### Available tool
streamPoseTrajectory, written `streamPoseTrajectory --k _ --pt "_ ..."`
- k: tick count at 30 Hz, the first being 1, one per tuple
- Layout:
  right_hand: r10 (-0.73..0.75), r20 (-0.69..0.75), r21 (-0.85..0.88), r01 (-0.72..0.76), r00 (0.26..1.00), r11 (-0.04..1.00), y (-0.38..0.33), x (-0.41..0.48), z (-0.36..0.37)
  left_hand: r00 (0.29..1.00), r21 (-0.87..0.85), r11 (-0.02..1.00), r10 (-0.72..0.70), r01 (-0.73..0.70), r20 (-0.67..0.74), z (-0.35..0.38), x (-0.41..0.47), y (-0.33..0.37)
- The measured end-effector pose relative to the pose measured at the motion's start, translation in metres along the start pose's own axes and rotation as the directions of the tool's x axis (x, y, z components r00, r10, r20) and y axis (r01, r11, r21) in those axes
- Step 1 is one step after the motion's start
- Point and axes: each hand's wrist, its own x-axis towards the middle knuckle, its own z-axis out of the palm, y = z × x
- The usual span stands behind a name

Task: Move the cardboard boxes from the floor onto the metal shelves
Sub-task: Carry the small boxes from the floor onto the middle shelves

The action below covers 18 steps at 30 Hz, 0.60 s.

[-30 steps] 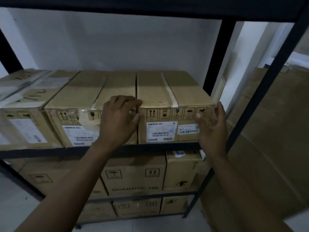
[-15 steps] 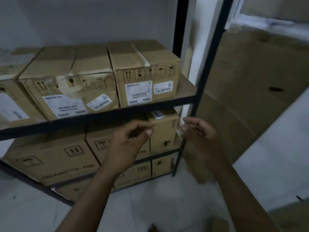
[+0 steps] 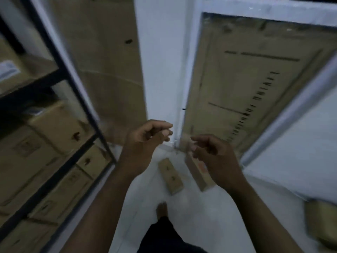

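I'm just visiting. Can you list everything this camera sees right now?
shelf frame: one, black metal, left side.
shelf boxes: several, brown, on the shelves at left.
floor boxes: two, brown, narrow, lying side by side but apart; the right one is partly behind the right grip.
cardboard sheet: one, brown, upright beside the shelf frame.
printed carton: one, brown with black print, upright at right.
edge box: one, brownish, blurred, lower right corner.
floor: white, centre and bottom.
foot: one, bare, below a dark trouser leg.
left grip: one bare hand, fingers loosely curled, empty.
right grip: one bare hand, fingers loosely curled, empty.
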Motion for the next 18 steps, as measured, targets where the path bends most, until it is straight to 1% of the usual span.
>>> streamPoseTrajectory --k 2,5,7,9,13,16,18 --pt "0.033 -0.116 0.014 -0.031 0.993 0.999 0.007 -0.022 -0.033 0.993 0.008 1.000 0.003 -0.004 0.116 0.038 0.003 0.000" --pt "0.098 -0.291 0.075 -0.079 0.952 0.994 0.021 -0.053 -0.078 0.962 -0.002 1.000 -0.029 0.031 0.271 0.095 0.006 -0.001" --pt "0.127 -0.378 0.083 -0.103 0.917 0.991 0.032 -0.073 -0.108 0.923 0.000 0.998 -0.062 0.067 0.379 0.137 0.009 -0.002" --pt "0.161 -0.457 0.086 -0.136 0.875 0.987 0.044 -0.095 -0.137 0.863 0.034 0.995 -0.095 0.091 0.496 0.181 0.010 -0.005" --pt "0.231 -0.629 0.142 -0.183 0.742 0.973 0.061 -0.135 -0.197 0.716 0.038 0.994 -0.101 0.104 0.690 0.271 0.008 -0.012" --pt "0.266 -0.739 0.139 -0.247 0.619 0.959 0.072 -0.163 -0.243 0.608 0.037 0.992 -0.101 0.116 0.788 0.340 0.007 -0.018" --pt "0.299 -0.784 0.165 -0.282 0.544 0.945 0.079 -0.176 -0.270 0.550 0.044 0.991 -0.109 0.129 0.828 0.381 0.007 -0.022"
